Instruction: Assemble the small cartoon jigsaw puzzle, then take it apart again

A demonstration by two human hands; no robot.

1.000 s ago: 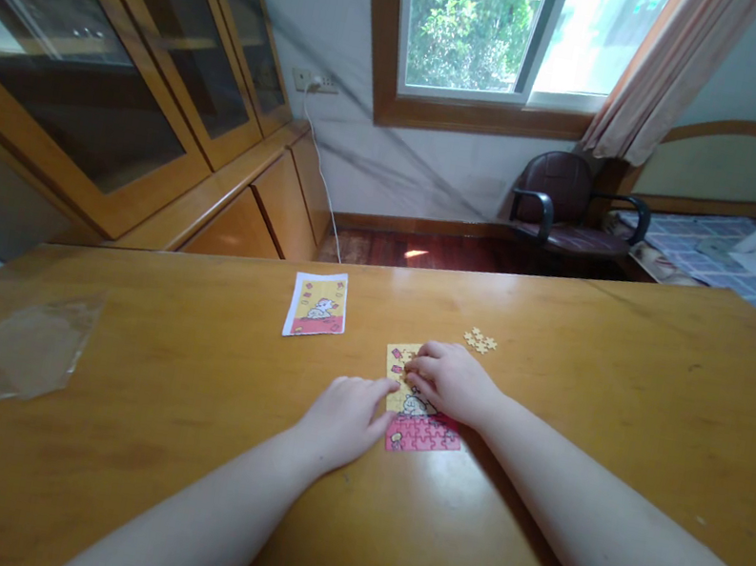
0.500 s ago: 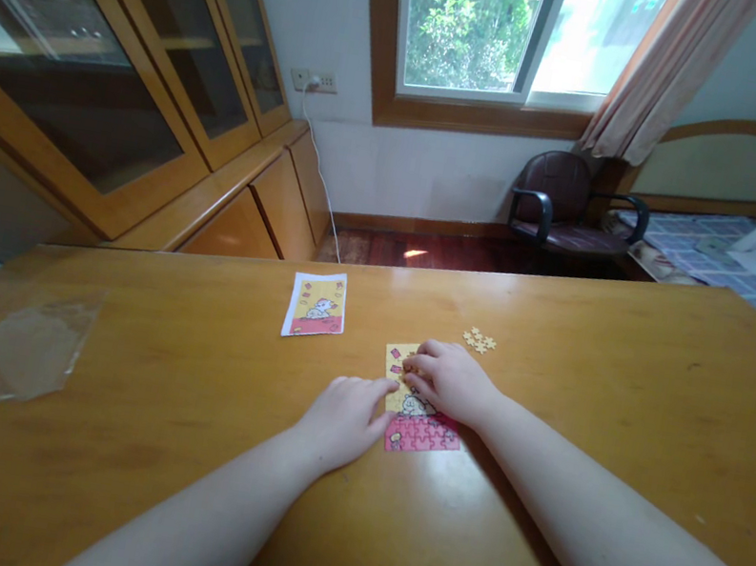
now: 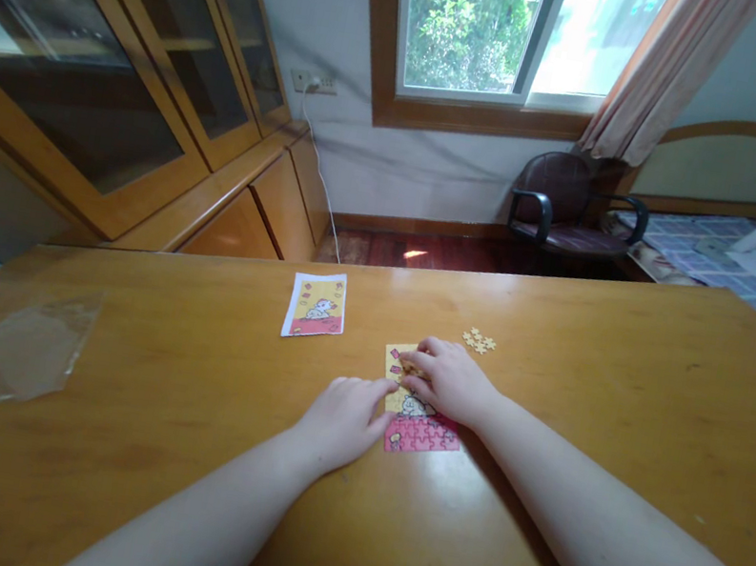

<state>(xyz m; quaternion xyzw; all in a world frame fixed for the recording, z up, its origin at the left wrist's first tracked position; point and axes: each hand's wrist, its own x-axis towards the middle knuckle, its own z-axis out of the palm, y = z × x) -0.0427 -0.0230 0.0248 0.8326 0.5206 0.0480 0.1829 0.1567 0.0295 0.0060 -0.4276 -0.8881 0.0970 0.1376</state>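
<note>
A jigsaw puzzle [image 3: 423, 435] lies flat on the table, its lower part pink and its upper part yellow with a white cartoon animal. My left hand [image 3: 344, 420] rests at the puzzle's left edge, thumb and forefinger apart, touching the border. Over the puzzle's upper right lies my right hand [image 3: 445, 376], fingers bent and apart, fingertips down on the yellow part. It covers much of that area, and any piece under the fingertips is hidden. Several loose puzzle pieces [image 3: 479, 341], pale side showing, lie just beyond my right hand.
A picture card [image 3: 317, 305] with the same design lies to the far left of the puzzle. A clear plastic bag [image 3: 19, 349] is at the left of the wooden table [image 3: 590, 357]. Beyond stand a glass-door cabinet [image 3: 157, 82], an armchair [image 3: 565, 203] and a bed [image 3: 710, 247].
My right hand has shifted very slightly left, its forefinger reaching a little further over the yellow part. My left hand and the loose pieces have stayed put.
</note>
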